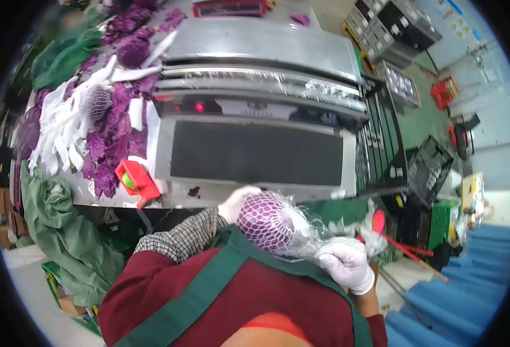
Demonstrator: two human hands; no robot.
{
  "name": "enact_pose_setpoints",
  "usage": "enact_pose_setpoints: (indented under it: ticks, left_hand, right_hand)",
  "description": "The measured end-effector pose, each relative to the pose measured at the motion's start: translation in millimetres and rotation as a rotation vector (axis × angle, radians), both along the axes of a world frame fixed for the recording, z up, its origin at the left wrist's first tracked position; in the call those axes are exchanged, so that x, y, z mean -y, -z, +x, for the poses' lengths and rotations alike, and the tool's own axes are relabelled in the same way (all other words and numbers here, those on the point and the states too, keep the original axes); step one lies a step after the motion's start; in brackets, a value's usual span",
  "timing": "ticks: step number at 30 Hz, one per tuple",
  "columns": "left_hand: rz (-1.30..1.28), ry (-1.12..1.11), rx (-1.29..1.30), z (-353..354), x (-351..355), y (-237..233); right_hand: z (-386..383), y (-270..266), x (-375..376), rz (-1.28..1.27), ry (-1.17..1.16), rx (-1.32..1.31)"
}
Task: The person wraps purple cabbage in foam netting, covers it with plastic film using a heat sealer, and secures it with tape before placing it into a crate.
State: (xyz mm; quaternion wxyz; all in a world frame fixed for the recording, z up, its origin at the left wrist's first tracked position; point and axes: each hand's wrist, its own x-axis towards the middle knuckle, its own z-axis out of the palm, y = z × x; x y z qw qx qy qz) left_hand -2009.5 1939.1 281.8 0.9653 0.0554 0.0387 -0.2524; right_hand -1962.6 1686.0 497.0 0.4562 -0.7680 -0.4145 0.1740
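A purple cabbage (263, 222) in a white foam net is held close to my chest, just off the table's front edge. My left hand (239, 203), in a white glove, is curled around the cabbage's far left side; most of its fingers are hidden behind it. Clear plastic film (308, 234) covers the cabbage's right side and stretches out from it. My right hand (347, 263), also gloved in white, is closed on the gathered end of that film. Beyond the cabbage is a wrapping machine (261, 43) with a flat black plate (257, 153) and a lit red light.
Left of the machine lie white foam nets (58, 127), loose purple leaves (113, 133) and another netted cabbage (98, 103). A red tape dispenser (141, 184) sits at the table's front edge. To the right stand a black rack (385, 139) and a black crate (431, 168).
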Motion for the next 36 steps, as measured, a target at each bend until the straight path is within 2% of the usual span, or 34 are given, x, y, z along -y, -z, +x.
enact_pose_setpoints:
  ticks: [1, 2, 4, 6, 8, 10, 12, 14, 17, 18, 20, 21, 22, 24, 25, 27, 28, 30, 32, 35, 36]
  left_hand:
    - [-0.026, 0.066, -0.083, -6, 1, -20]
    - [0.117, 0.094, 0.055, 2, 6, -52]
    - [0.545, 0.114, 0.494, 16, -6, -79]
    - [0.524, 0.181, 0.702, 14, -1, -120]
    - [0.517, 0.184, 0.662, 7, 6, -145]
    - [0.580, 0.127, 0.694, 5, 9, -158]
    - [0.662, 0.102, 0.604, 0, 12, -165]
    - [0.727, 0.050, 0.622, 6, 16, -163]
    - [0.922, -0.081, 0.603, 14, 32, -163]
    - [1.117, -0.214, 0.755, 23, 37, -166]
    - [1.485, -0.500, 1.065, 52, 51, -176]
    - [1.724, -0.604, 1.130, 64, 66, -188]
    - [1.552, -0.579, 1.062, 80, 79, -185]
    - [0.914, -0.043, 0.580, 91, 103, -181]
    - [0.892, 0.063, 0.648, 100, 108, -186]
    - [0.901, 0.092, 0.665, 114, 124, -190]
    - [0.897, 0.082, 0.617, 118, 134, -195]
    - [1.028, 0.032, 0.626, 126, 139, -196]
    - [1.169, -0.112, 0.590, 123, 139, -201]
    - [1.402, -0.314, 0.795, 117, 137, -202]
    - [1.504, -0.425, 0.900, 117, 131, -201]
  right_hand:
    - [-5, -12, -2, 0.003, 0.015, 0.061]
    - [-5, -17, 2, -0.007, 0.051, 0.117]
    - [-6, -32, 0, 0.070, 0.220, 0.369]
    - [2, -40, -9, 0.096, 0.320, 0.498]
    - [15, -20, -36, 0.229, 0.416, 0.492]
    - [24, 24, -54, 0.300, 0.420, -0.001]
    - [16, 48, -71, 0.290, 0.359, -0.506]
    - [14, 85, -83, 0.528, 0.301, -0.913]
    - [33, 98, -74, 0.520, 0.210, -1.274]
    - [40, 98, -64, 0.506, 0.097, -1.308]
    - [60, 99, -37, 0.471, -0.120, -1.359]
    - [69, 98, -24, 0.453, -0.227, -1.120]
    - [79, 90, -10, 0.462, -0.151, -1.351]
    - [95, 72, 16, 0.444, 0.014, -1.827]
    - [105, 83, 26, 0.476, -0.057, -1.647]
    - [124, 115, 46, 0.531, -0.026, -1.346]
    - [130, 108, 51, 0.552, -0.032, -1.201]
    - [140, 63, 72, 0.446, 0.117, -1.264]
    - [144, 120, 91, 0.603, -0.064, -1.683]
    - [164, 73, 86, 0.359, -0.165, -1.567]
    - [167, 74, 78, 0.437, -0.209, -1.569]
